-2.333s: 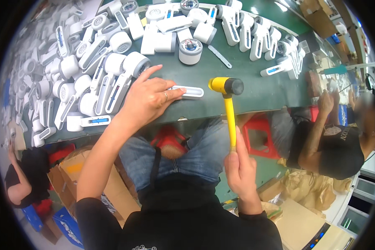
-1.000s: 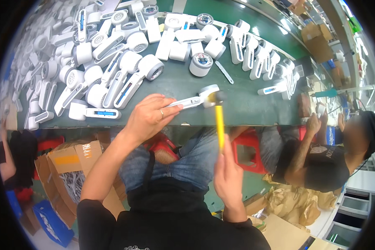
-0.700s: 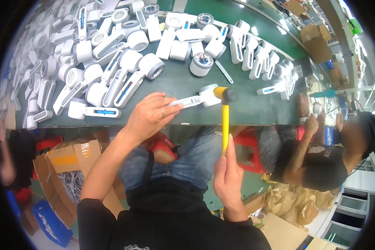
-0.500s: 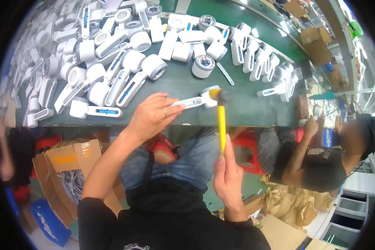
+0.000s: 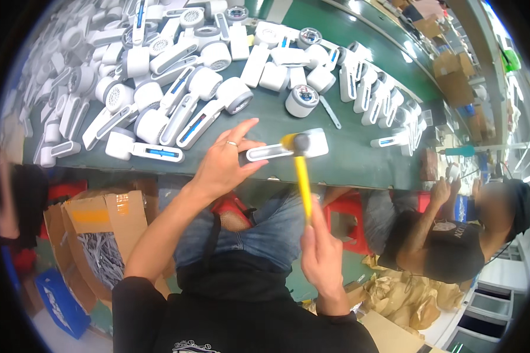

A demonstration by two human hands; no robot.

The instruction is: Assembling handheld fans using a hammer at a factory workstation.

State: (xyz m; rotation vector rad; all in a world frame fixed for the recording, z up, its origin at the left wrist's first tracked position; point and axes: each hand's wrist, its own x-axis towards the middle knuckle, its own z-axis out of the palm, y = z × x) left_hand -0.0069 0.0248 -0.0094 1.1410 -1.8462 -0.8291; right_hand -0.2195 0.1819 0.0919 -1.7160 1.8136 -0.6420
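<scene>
My left hand (image 5: 222,160) grips the end of the handle of a white handheld fan (image 5: 319,143), a device with a round head and a long grey-trimmed handle. It lies at the near part of the green table, head to the right. My right hand (image 5: 323,256) is closed round the yellow handle of a mallet (image 5: 302,182). The mallet's yellow and dark head is over the spot where the fan's handle meets its round head; whether they touch I cannot tell. Beyond lie an upright fan head with exposed electronics (image 5: 302,101) and a slim white handle cover (image 5: 331,112).
A heap of similar white fans (image 5: 153,59) fills the table's left and far side, some with blue batteries showing. More fans stand in a row (image 5: 371,97) at the right. A cardboard box (image 5: 100,235) stands on the floor at left. Another person (image 5: 441,235) works at right.
The mallet head has shifted left along the fan, from its round head to the handle joint. My left hand has turned slightly, its index finger now raised. The whole view has shifted a little.
</scene>
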